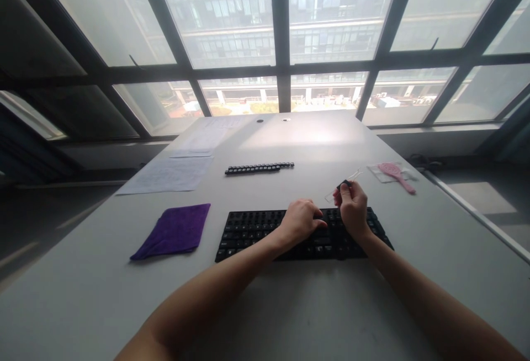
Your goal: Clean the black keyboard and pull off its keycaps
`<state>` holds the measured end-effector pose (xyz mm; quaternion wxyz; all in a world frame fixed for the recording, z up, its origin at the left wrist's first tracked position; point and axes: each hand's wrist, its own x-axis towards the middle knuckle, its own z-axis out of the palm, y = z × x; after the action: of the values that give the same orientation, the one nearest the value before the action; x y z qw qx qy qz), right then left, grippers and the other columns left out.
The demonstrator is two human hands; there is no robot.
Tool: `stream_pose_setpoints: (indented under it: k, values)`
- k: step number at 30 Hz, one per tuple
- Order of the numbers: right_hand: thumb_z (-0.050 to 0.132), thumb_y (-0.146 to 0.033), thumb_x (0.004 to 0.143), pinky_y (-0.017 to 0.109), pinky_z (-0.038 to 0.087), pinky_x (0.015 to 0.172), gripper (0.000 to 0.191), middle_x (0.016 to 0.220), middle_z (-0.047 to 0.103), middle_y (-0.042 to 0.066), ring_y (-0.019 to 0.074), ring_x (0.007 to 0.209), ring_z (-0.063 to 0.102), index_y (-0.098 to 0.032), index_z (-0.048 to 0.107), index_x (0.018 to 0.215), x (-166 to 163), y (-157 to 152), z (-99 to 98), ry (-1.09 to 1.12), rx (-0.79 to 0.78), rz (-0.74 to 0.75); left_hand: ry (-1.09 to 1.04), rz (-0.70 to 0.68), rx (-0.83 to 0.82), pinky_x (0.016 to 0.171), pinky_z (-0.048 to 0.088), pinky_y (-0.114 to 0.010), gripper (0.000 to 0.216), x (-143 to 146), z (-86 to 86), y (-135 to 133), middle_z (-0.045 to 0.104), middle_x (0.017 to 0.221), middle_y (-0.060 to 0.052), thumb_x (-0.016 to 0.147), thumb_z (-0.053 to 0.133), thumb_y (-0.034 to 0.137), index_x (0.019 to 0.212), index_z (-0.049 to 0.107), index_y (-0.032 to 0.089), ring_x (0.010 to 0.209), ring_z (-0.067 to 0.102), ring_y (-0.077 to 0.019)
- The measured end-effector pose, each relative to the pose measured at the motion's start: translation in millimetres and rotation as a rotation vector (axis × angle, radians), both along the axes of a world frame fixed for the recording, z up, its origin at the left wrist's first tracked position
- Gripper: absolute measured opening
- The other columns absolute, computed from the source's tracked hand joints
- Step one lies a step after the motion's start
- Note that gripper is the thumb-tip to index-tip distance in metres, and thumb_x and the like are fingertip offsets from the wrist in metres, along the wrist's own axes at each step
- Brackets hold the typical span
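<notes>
A black keyboard [248, 234] lies in front of me, with both forearms reaching over it. My left hand [301, 218] rests on its upper middle part, thumb and forefinger a little apart and nothing seen between them. Just above the right part of the keyboard, my right hand [353, 206] is closed around a keycap puller [343, 184] with a dark handle. Thin wire loops stick out from both sides of that fist. Beyond the keyboard, loose black keycaps [256, 169] are lined up in rows. The keys beneath my hands are hidden.
A folded purple cloth [174, 231] lies left of the keyboard. Paper sheets [165, 175] are spread at the table's far left. To the right, a pink hairbrush [395, 176] lies on a clear plastic bag [375, 172]. Large windows [323, 13] stand behind the white table [314, 306].
</notes>
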<state>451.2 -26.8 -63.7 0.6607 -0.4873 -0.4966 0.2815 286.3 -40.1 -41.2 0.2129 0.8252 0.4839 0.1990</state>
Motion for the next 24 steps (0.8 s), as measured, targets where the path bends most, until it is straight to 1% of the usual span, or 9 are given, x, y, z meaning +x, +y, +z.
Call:
stream_pose_setpoints:
  k: [4,7,10,13,15,17,20,22,24]
  values:
    - [0.053,-0.043,0.097,0.026,0.041,0.048,0.030,0.063,0.058,-0.002,0.0120,0.049,0.049,-0.021,0.052,0.076,-1,-1,-0.6,-0.027,0.010,0.021,-0.006,-0.049,0.023,0.083,0.052,-0.033,0.010,3,-2.4,2,0.073,0.085,-0.007,0.078,0.081,0.025,0.087,0.081,0.022,0.087,0.066,-0.0234]
    - [0.053,-0.042,0.098,0.025,0.041,0.047,0.030,0.063,0.056,-0.002,0.0119,0.050,0.049,-0.021,0.052,0.076,-1,-2,0.7,-0.038,0.012,0.033,-0.001,-0.097,0.111,0.086,0.051,-0.034,0.008,3,-7.6,-3,0.070,0.090,-0.010,0.084,0.075,0.021,0.090,0.078,0.017,0.093,0.062,-0.0246]
    - [0.053,-0.043,0.098,0.026,0.040,0.047,0.031,0.064,0.057,-0.002,0.0119,0.050,0.049,-0.021,0.052,0.076,-1,-2,0.9,-0.050,0.014,0.046,0.030,-0.122,0.197,0.088,0.050,-0.036,0.009,3,-14.4,-9,0.067,0.093,-0.012,0.090,0.067,0.019,0.093,0.073,0.014,0.094,0.058,-0.0256]
    - [0.053,-0.043,0.098,0.026,0.041,0.047,0.030,0.064,0.057,-0.002,0.0120,0.050,0.049,-0.021,0.052,0.077,-1,-2,0.1,-0.058,0.014,0.048,0.030,-0.139,0.234,0.089,0.051,-0.038,0.009,3,-19.7,-11,0.066,0.095,-0.012,0.093,0.063,0.018,0.095,0.070,0.013,0.094,0.057,-0.0258]
    - [0.052,-0.043,0.098,0.026,0.041,0.048,0.031,0.064,0.057,-0.002,0.0119,0.049,0.049,-0.021,0.052,0.077,-1,-2,-0.1,-0.054,0.012,0.047,-0.020,-0.124,0.237,0.090,0.051,-0.038,0.008,3,-19.9,-12,0.065,0.095,-0.011,0.094,0.062,0.018,0.096,0.070,0.015,0.094,0.058,-0.0252]
    - [0.052,-0.044,0.098,0.026,0.041,0.048,0.031,0.064,0.057,-0.002,0.0119,0.049,0.049,-0.021,0.052,0.077,-2,-2,0.4,-0.049,0.010,0.048,-0.118,-0.088,0.235,0.091,0.051,-0.037,0.008,1,-15.4,-11,0.066,0.096,-0.009,0.094,0.063,0.019,0.096,0.070,0.018,0.096,0.059,-0.0240]
    - [0.052,-0.043,0.098,0.026,0.041,0.049,0.031,0.063,0.056,-0.003,0.0118,0.050,0.049,-0.021,0.052,0.076,-2,-2,1.7,-0.038,0.010,0.050,-0.272,-0.022,0.241,0.089,0.052,-0.034,0.009,-7,0.3,-4,0.067,0.096,-0.008,0.094,0.065,0.024,0.098,0.072,0.021,0.094,0.062,-0.0216]
    - [0.052,-0.044,0.098,0.026,0.040,0.048,0.031,0.062,0.055,-0.003,0.0118,0.050,0.049,-0.021,0.052,0.076,-2,-2,2.0,-0.030,0.002,0.060,-0.329,0.025,0.242,0.083,0.054,-0.032,0.012,-17,13.7,8,0.068,0.096,-0.007,0.093,0.066,0.028,0.099,0.073,0.021,0.086,0.065,-0.0189]
    - [0.053,-0.045,0.097,0.025,0.040,0.047,0.032,0.063,0.056,-0.002,0.0120,0.050,0.049,-0.021,0.052,0.077,-2,-1,1.7,-0.019,-0.010,0.075,-0.337,0.086,0.233,0.077,0.055,-0.030,0.015,-29,25.3,26,0.070,0.096,-0.006,0.093,0.066,0.031,0.098,0.074,0.020,0.076,0.066,-0.0162]
